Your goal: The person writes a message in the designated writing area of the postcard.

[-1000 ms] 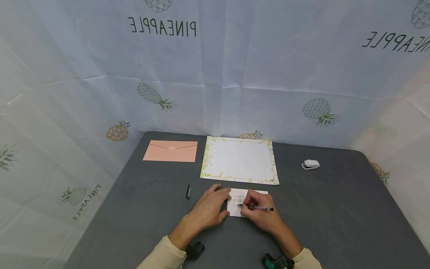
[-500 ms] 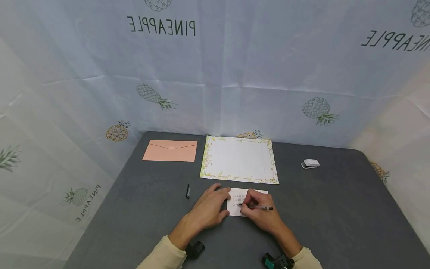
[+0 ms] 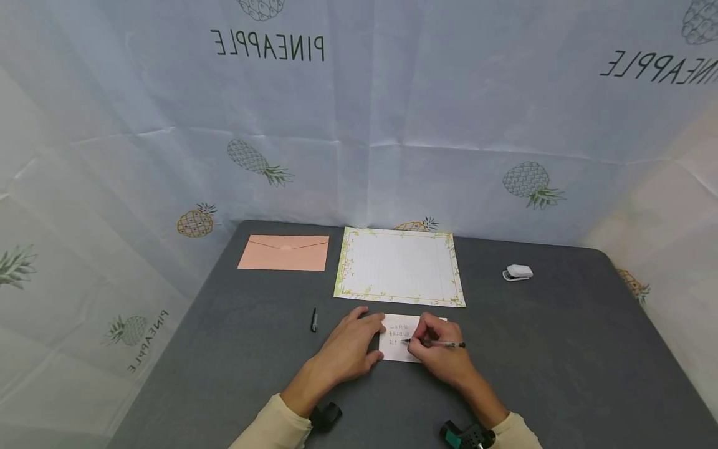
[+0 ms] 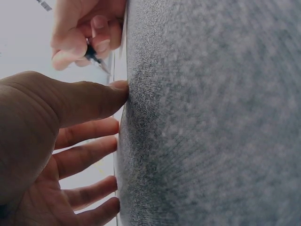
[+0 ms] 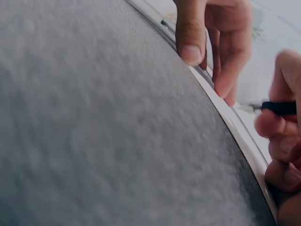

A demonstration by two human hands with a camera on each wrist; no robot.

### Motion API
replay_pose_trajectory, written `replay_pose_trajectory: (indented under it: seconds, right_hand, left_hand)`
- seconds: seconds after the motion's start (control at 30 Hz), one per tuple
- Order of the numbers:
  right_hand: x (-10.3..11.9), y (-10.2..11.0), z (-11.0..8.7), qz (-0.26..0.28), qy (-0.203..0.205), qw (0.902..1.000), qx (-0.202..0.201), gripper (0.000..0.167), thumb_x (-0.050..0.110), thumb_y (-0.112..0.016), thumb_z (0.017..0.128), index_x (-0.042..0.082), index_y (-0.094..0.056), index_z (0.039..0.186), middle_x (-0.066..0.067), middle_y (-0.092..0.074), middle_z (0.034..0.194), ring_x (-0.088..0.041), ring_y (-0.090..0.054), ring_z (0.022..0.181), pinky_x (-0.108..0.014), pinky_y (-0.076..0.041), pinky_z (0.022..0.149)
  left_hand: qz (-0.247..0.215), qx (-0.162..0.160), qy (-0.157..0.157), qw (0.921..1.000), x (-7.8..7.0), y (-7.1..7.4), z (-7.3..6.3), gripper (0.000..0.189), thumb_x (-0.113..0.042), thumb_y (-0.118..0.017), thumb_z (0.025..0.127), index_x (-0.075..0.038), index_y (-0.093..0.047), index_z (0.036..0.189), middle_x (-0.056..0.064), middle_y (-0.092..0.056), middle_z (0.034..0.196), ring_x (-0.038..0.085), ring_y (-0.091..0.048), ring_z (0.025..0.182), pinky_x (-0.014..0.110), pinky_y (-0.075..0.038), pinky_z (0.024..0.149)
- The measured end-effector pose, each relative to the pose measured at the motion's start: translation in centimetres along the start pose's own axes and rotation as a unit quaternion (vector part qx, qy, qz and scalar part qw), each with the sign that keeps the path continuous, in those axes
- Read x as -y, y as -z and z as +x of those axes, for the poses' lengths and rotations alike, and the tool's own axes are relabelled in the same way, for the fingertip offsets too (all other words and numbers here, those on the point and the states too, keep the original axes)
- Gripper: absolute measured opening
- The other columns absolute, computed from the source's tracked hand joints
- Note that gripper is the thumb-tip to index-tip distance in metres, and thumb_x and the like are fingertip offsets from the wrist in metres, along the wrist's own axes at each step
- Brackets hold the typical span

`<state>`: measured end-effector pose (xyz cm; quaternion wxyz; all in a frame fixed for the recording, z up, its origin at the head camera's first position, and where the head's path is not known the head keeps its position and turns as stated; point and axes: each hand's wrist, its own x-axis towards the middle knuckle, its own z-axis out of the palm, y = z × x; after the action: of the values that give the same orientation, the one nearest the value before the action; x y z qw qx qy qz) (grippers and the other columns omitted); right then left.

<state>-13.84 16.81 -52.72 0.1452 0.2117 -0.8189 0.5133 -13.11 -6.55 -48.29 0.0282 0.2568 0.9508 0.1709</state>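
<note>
Beyond card (image 3: 397, 344): stationery sheet (image 3: 399, 266) (unobstructed)

From my head view the handwriting on the small card (image 3: 399, 337) is too small to read, and my right hand (image 3: 440, 355) covers the card's right part. Under my left hand (image 3: 348, 352) the card's left edge is hidden. My right wrist view cuts off most of the pen (image 5: 280, 108) beyond my fingers (image 5: 275, 136). The small dark object (image 3: 314, 320) lying left of my left fingers is too small to identify.
</note>
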Motion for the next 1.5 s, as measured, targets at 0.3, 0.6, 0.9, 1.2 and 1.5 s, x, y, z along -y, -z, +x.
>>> replay_pose_trajectory:
  seconds: [0.3,0.6,0.9,1.2,1.5]
  right_hand:
    - [0.05,0.30,0.14,0.017,-0.006,0.9991,0.039,0.040,-0.009,-0.077,0.075,0.028,-0.062,0.076,0.015,-0.056,0.064,0.004,-0.043,0.058,-0.016,-0.035,0.051]
    - [0.10,0.06,-0.23,0.011,-0.007,0.9988,0.047,0.042,-0.009,-0.078,0.074,0.030,-0.062,0.075,0.016,-0.054,0.063,0.004,-0.041,0.057,-0.014,-0.031,0.051]
    - [0.00,0.03,-0.20,0.010,-0.019,0.9993,0.030,0.042,-0.009,-0.077,0.074,0.030,-0.061,0.075,0.017,-0.054,0.062,0.003,-0.044,0.057,-0.015,-0.035,0.051]
    - [-0.31,-0.01,-0.17,0.003,-0.034,0.9991,0.025,0.041,-0.009,-0.075,0.075,0.029,-0.061,0.075,0.016,-0.055,0.063,0.002,-0.046,0.057,-0.017,-0.037,0.050]
    - [-0.44,0.41,-0.05,0.040,-0.051,0.9974,0.031,0.038,-0.012,-0.072,0.078,0.025,-0.063,0.076,0.011,-0.059,0.067,0.000,-0.049,0.058,-0.018,-0.039,0.050]
  left_hand:
    - [-0.003,-0.003,-0.005,1.0000,0.00,0.12,0.03,0.042,-0.026,-0.091,0.092,-0.012,-0.079,0.130,0.004,-0.067,0.154,0.035,-0.055,0.149,0.053,-0.047,0.124]
    - [-0.013,0.004,-0.008,0.9999,0.01,0.21,-0.13,0.042,-0.025,-0.090,0.093,-0.011,-0.078,0.130,0.005,-0.067,0.154,0.036,-0.055,0.150,0.052,-0.047,0.125]
    - [-0.017,0.002,-0.004,0.9998,-0.02,0.18,-0.19,0.042,-0.025,-0.091,0.092,-0.012,-0.079,0.130,0.004,-0.067,0.154,0.036,-0.055,0.150,0.054,-0.047,0.124]
    - [-0.019,0.005,0.001,0.9998,-0.13,0.27,-0.17,0.042,-0.025,-0.092,0.092,-0.011,-0.079,0.130,0.004,-0.067,0.155,0.036,-0.054,0.150,0.054,-0.047,0.125]
    - [-0.023,0.001,-0.003,0.9997,0.01,0.22,-0.12,0.042,-0.024,-0.092,0.091,-0.011,-0.078,0.129,0.005,-0.067,0.154,0.036,-0.055,0.150,0.053,-0.047,0.125]
